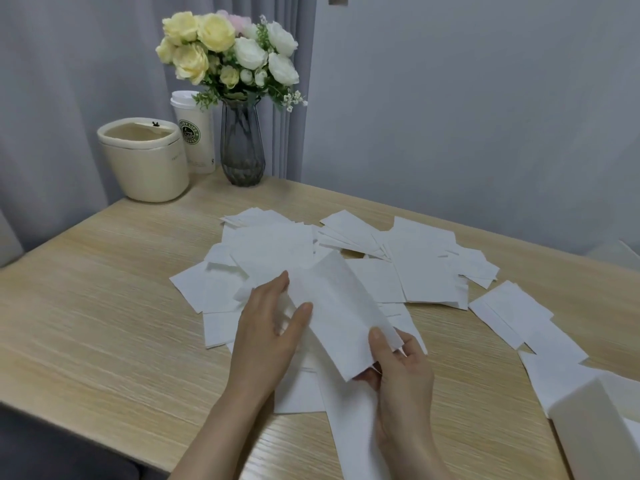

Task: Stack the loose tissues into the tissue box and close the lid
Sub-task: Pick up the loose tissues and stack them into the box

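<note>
Several loose white tissues (415,265) lie scattered over the middle of the wooden table (104,306). A folded tissue (343,313) is lifted above the pile, tilted from upper left to lower right. My right hand (398,368) pinches its near corner between thumb and fingers. My left hand (266,330) touches its left edge with thumb and fingertips, fingers nearly straight. A white tissue box (595,427) stands at the table's near right corner, cut off by the frame edge; its lid cannot be seen.
At the back left stand a cream round bin (145,161), a white paper cup (194,133) and a grey glass vase (242,147) of yellow and white flowers. Curtain and wall lie behind. Bare wood shows on the left.
</note>
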Demonstrator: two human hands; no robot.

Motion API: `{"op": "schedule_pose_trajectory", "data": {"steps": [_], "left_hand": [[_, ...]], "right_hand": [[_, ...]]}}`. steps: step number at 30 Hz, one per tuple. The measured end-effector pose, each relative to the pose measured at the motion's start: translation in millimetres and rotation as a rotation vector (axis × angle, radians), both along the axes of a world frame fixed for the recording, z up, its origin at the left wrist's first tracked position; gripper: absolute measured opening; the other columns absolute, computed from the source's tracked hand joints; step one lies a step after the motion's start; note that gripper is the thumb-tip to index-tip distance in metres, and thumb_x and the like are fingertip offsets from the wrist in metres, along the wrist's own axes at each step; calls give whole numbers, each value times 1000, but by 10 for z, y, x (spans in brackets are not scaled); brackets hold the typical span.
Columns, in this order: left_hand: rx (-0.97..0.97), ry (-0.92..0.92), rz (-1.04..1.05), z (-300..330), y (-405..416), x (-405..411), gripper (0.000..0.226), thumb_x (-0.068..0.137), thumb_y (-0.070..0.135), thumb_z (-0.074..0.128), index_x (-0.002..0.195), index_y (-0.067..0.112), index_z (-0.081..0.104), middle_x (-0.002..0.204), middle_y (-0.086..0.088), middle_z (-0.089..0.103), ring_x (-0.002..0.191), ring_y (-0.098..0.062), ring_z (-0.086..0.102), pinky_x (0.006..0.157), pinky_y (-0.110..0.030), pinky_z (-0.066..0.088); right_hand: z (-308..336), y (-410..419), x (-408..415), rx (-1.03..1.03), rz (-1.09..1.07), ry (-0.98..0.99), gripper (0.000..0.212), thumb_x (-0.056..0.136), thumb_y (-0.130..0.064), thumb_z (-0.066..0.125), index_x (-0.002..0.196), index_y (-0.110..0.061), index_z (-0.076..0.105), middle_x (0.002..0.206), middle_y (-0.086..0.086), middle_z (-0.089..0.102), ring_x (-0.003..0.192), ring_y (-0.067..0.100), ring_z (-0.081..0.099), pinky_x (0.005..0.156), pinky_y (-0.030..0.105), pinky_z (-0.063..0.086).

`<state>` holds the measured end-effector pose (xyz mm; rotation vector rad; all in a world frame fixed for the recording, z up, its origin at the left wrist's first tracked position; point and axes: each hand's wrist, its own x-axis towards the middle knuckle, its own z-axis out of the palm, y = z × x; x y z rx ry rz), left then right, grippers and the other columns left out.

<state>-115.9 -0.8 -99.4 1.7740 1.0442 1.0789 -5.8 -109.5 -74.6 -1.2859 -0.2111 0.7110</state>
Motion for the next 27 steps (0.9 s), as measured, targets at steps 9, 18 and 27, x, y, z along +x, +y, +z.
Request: {"op": "schedule_pose_trajectory", "data": {"steps": [9, 18, 27], "left_hand": [[-210, -68, -48, 173, 9, 43, 45, 83, 50, 64, 126, 37, 59, 136, 18, 55, 138, -5, 39, 115, -34, 33], [-508, -441, -50, 263, 104, 99, 40, 90, 6, 66, 128, 14, 61, 109, -1, 70, 101, -5, 65, 79, -12, 51], [-515, -450, -79, 231, 228, 11, 14, 95, 9, 60, 92, 9, 74, 88, -12, 76, 80, -25, 70, 78, -41, 54]], "right_hand": [[85, 105, -108, 60, -32, 65, 16, 88, -4, 64, 102, 0, 57, 90, 19, 70, 51, 22, 62, 51, 26, 56], [34, 268, -236, 83, 76, 126, 15, 89, -1, 62, 101, -5, 55, 94, 20, 72, 65, 34, 66, 61, 36, 57], [94, 401, -325, -34, 197, -76, 13, 91, -6, 62, 100, -3, 53, 81, 6, 75, 54, 25, 68, 71, 40, 52]]}}
